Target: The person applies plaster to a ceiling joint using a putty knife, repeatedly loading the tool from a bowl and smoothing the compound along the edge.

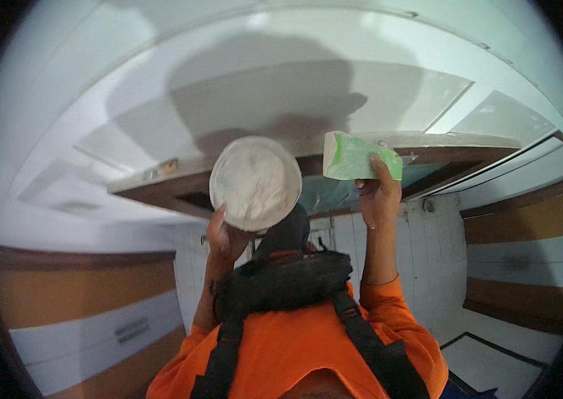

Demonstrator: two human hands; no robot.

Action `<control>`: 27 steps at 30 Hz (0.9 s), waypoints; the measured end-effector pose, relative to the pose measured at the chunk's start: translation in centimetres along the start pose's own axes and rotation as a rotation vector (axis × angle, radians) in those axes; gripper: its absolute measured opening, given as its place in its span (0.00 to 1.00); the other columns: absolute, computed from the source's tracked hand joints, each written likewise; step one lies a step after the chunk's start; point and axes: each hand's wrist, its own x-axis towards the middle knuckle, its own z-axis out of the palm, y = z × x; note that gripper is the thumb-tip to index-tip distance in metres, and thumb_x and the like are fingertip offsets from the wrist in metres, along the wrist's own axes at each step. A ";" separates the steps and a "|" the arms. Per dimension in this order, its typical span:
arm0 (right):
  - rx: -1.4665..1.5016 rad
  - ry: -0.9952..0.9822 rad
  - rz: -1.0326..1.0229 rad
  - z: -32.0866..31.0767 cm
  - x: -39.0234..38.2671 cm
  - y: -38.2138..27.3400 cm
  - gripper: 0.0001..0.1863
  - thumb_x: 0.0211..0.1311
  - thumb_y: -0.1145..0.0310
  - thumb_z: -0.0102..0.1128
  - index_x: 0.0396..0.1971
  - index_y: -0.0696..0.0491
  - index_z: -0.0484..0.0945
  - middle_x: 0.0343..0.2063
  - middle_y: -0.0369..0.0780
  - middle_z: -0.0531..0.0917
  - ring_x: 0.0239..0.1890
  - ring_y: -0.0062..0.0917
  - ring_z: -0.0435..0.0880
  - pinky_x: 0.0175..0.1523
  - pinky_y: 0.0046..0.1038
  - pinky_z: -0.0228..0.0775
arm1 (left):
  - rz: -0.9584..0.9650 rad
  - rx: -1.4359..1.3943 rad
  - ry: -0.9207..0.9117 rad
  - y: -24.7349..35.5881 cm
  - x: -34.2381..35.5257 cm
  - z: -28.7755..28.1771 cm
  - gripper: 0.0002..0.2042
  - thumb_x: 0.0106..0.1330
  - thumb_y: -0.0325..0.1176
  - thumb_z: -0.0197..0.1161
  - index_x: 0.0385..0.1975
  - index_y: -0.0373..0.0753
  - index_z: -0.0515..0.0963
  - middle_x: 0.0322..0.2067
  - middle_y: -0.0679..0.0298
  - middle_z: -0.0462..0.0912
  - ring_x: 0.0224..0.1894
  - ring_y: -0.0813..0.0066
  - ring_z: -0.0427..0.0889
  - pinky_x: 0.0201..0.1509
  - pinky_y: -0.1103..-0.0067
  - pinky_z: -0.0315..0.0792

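Both hands are up, the left hand (224, 238) with its fingers closed round the near left side of a round bowl (255, 141), thumb over the rim, and the right hand (380, 198) with its fingers pinching a flat green piece (356, 161) near its right end. The bowl holds off-white paste (265, 193), or perhaps powder, heaped unevenly; the two held things are apart, and the green piece has a pale coating along its left edge. My reading is that the step in hand is working with this material, the bowl kept at the ready and the green piece as the spreader. The next move calls for a level bowl and a firm grip on the green piece, its coated edge turned to whatever it must meet.

Behind them runs a brown wooden frame (152, 196), with a small brownish object (167, 167) by its left end. The bowl and green piece block the frame's middle, so I cannot tell whether either touches it. The left fingers under the bowl are hidden, as are some right fingers behind the green piece. A grey pointed shape (409, 159) at the green piece's right end may belong to it or lie beyond. A broad shadow dulls the white panel (388, 86) above, and the fisheye rim goes black at the corners
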 end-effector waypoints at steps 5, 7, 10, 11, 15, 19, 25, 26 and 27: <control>0.261 -0.192 0.061 0.7 2.9 0.9 0.23 0.68 0.66 0.58 0.61 0.58 0.71 0.49 0.38 0.81 0.44 0.23 0.82 0.32 0.23 0.72 | 0.048 -0.039 0.035 1.4 4.8 -1.6 0.37 0.72 0.51 0.52 0.75 0.37 0.51 0.70 0.46 0.62 0.68 0.42 0.68 0.68 0.46 0.68; 0.267 -0.110 0.144 1.0 2.8 2.1 0.21 0.67 0.70 0.60 0.59 0.57 0.73 0.49 0.39 0.82 0.44 0.24 0.83 0.34 0.24 0.77 | 0.074 -0.048 0.086 1.9 4.4 -1.9 0.36 0.72 0.50 0.51 0.75 0.38 0.51 0.70 0.46 0.62 0.69 0.42 0.68 0.67 0.45 0.68; 0.136 -0.053 0.198 0.5 3.1 3.2 0.18 0.66 0.71 0.61 0.55 0.54 0.74 0.48 0.41 0.83 0.43 0.25 0.85 0.36 0.25 0.83 | 0.070 -0.054 0.139 1.4 3.8 -2.5 0.36 0.72 0.50 0.52 0.75 0.38 0.51 0.70 0.46 0.62 0.69 0.42 0.67 0.67 0.45 0.68; 0.090 -0.056 0.201 0.0 3.2 3.6 0.16 0.66 0.72 0.61 0.53 0.54 0.74 0.48 0.41 0.83 0.43 0.26 0.85 0.37 0.26 0.83 | 0.070 -0.064 0.137 1.0 3.7 -2.7 0.36 0.71 0.49 0.53 0.75 0.39 0.51 0.70 0.46 0.62 0.69 0.42 0.67 0.67 0.45 0.68; -0.023 -0.154 0.205 -1.0 3.0 5.9 0.08 0.67 0.76 0.60 0.43 0.54 0.74 0.44 0.44 0.84 0.40 0.29 0.85 0.39 0.28 0.83 | 0.130 -0.074 0.164 0.7 3.7 -2.7 0.36 0.71 0.47 0.55 0.75 0.38 0.51 0.69 0.46 0.63 0.68 0.42 0.68 0.66 0.43 0.69; 0.028 -0.328 0.213 0.2 1.9 6.1 0.10 0.66 0.78 0.56 0.45 0.54 0.69 0.47 0.49 0.83 0.48 0.38 0.86 0.39 0.34 0.86 | 0.200 -0.071 0.200 -0.4 4.0 -3.0 0.36 0.70 0.45 0.56 0.74 0.37 0.52 0.69 0.47 0.63 0.69 0.42 0.68 0.67 0.43 0.68; -0.053 -0.368 0.235 1.5 1.9 7.3 0.22 0.74 0.72 0.52 0.65 0.53 0.65 0.55 0.45 0.80 0.52 0.38 0.85 0.45 0.37 0.87 | 0.294 -0.103 0.186 -1.3 4.2 -2.2 0.35 0.70 0.43 0.55 0.74 0.37 0.52 0.70 0.48 0.62 0.70 0.45 0.66 0.70 0.45 0.65; -0.077 -0.365 0.232 0.9 2.2 8.3 0.21 0.74 0.72 0.52 0.64 0.53 0.66 0.55 0.45 0.79 0.52 0.37 0.85 0.46 0.37 0.86 | 0.306 -0.110 0.205 -1.4 4.1 -1.7 0.36 0.69 0.43 0.56 0.74 0.38 0.53 0.70 0.48 0.62 0.70 0.45 0.66 0.70 0.46 0.65; -0.065 -0.361 0.237 1.2 2.1 8.4 0.20 0.75 0.71 0.52 0.64 0.53 0.66 0.55 0.45 0.80 0.52 0.37 0.85 0.46 0.36 0.85 | 0.321 -0.117 0.225 -1.5 4.1 -1.5 0.36 0.69 0.43 0.56 0.74 0.38 0.53 0.71 0.48 0.62 0.71 0.45 0.66 0.71 0.46 0.65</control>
